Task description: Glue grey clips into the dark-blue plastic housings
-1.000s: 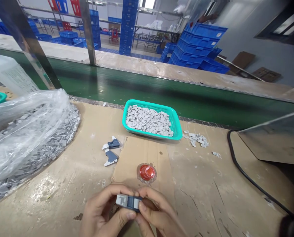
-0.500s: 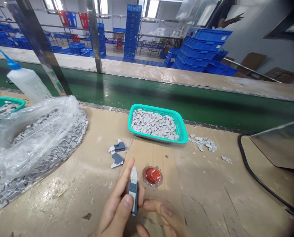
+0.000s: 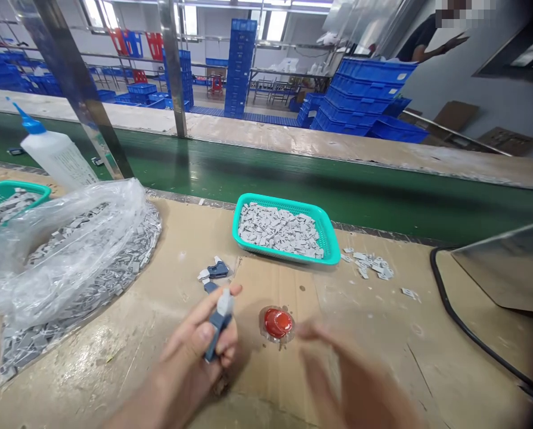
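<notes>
My left hand (image 3: 199, 342) is closed around a small plastic part (image 3: 217, 328), dark blue with a light grey tip that points up and away from me. To the right, my right hand (image 3: 351, 375) is smeared by motion. Its thumb and forefinger look apart, and nothing shows between them. Just left of its fingertips lies a glossy red blob (image 3: 278, 322) in a wet-looking patch on the cardboard. Beyond my left hand rest two more blue-and-grey parts (image 3: 218, 270), one partly hidden by its fingers.
A teal basket (image 3: 333, 253) of small grey pieces stands ahead, with loose grey pieces (image 3: 374, 265) to its right. On the left are a plastic bag (image 3: 127, 196) of grey parts, a white squeeze bottle (image 3: 58, 156) and another teal basket (image 3: 45, 189). A black cable (image 3: 449, 301) runs along the right.
My hands have come apart. The left has moved left with the part, which now leans. The right has swung right, away from the part.
</notes>
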Demonstrator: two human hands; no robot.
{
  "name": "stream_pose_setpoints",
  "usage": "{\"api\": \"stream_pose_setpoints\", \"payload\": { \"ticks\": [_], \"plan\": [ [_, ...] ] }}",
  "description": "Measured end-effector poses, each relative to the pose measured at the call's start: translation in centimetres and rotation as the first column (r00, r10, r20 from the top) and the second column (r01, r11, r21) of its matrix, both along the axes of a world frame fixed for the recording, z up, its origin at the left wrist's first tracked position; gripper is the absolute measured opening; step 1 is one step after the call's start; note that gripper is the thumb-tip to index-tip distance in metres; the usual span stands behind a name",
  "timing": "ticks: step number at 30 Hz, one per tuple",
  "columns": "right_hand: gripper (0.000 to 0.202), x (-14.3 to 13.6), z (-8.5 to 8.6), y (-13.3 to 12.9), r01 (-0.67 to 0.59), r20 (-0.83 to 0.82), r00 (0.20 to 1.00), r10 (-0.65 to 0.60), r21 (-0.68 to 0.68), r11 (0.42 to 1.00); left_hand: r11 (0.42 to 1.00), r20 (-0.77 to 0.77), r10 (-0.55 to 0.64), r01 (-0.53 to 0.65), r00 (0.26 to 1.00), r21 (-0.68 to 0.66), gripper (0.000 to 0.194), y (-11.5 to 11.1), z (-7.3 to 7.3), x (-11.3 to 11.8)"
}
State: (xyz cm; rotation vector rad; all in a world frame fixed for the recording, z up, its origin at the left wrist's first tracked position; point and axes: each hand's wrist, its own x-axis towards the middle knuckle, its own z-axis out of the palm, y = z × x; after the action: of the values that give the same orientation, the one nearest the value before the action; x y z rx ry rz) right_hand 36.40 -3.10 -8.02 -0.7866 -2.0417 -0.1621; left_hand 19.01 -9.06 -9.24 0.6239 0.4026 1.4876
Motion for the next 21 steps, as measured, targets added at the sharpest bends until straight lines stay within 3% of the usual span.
{"api": "stream_pose_setpoints", "payload": {
  "ticks": [1,3,6,8,14,21],
  "plan": [
    [0.03,0.8,0.5,2.0,0.062,0.007,0.998,-0.062,-0.032,0.998,1.0,-0.051,0.015,-0.015,0.999,-0.003,0.041,0.3,0.3,-0.9],
    [0.029,2.0,1.6,6.4,0.167,0.026,0.986,-0.165,-0.232,0.958,0.999,-0.157,0.041,-0.041,0.987,0.005,0.038,0.9,1.0,-2.3],
    [0.031,2.4,3.2,12.3,0.238,0.128,0.97,-0.206,-0.344,0.908,0.998,-0.216,0.059,-0.062,0.975,-0.011,0.03,1.4,1.9,-3.0],
    [0.032,1.8,3.9,14.9,0.262,0.245,0.954,-0.171,-0.411,0.873,0.997,-0.204,0.065,-0.071,0.977,-0.021,0.026,1.5,2.1,-2.7],
    [0.039,-0.7,5.0,17.8,0.375,0.545,0.837,-0.05,-0.505,0.777,0.996,-0.154,0.061,-0.051,0.986,0.067,0.02,1.5,1.7,-1.6],
    [0.028,-1.7,5.5,18.9,0.492,0.635,0.768,-0.078,-0.509,0.706,0.985,-0.204,0.045,-0.009,0.978,0.173,0.017,1.2,1.6,-1.1]
  ]
}}
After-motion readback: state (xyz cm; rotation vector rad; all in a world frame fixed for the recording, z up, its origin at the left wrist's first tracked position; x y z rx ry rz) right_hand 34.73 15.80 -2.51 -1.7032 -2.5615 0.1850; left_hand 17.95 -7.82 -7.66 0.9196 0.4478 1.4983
